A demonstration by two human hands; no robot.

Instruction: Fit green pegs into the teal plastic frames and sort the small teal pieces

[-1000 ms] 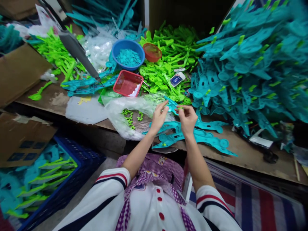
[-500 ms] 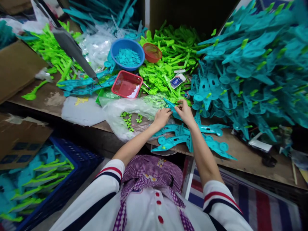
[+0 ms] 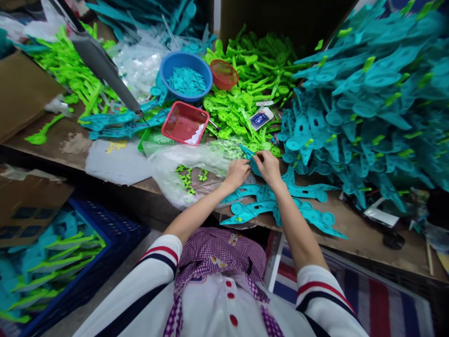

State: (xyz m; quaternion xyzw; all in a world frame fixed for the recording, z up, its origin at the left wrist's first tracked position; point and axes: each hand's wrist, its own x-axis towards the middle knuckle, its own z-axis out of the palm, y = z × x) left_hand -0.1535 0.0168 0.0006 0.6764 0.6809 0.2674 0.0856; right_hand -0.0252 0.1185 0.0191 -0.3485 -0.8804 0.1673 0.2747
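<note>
Turquoise plastic is held between both hands above the table (image 3: pixel 365 242), a little back from the middle of its front edge. This narrow piece (image 3: pixel 255 168) is gripped by the bent, nearly closed fingers of the left hand (image 3: pixel 237 174) on one side and pinched by the right hand (image 3: pixel 269 167) on the other, with its pointed tip left showing beyond them. Whether anything smaller is held in the fingers cannot be told.

Below the wrists, several long turquoise parts (image 3: pixel 252 210) are laid along the front edge, partly covered by the right forearm. To their left, a clear plastic bag (image 3: pixel 164 185) is spread near the edge, and small green clips (image 3: pixel 185 180) can be seen in its opening. Farther back, a red basket (image 3: pixel 180 114) is set in front of a blue bowl (image 3: pixel 185 97) filled with small turquoise pieces (image 3: pixel 187 80). Green parts (image 3: pixel 231 110) are heaped toward the back edge, and the right end is covered by a tall stack of turquoise parts (image 3: pixel 379 93).
</note>
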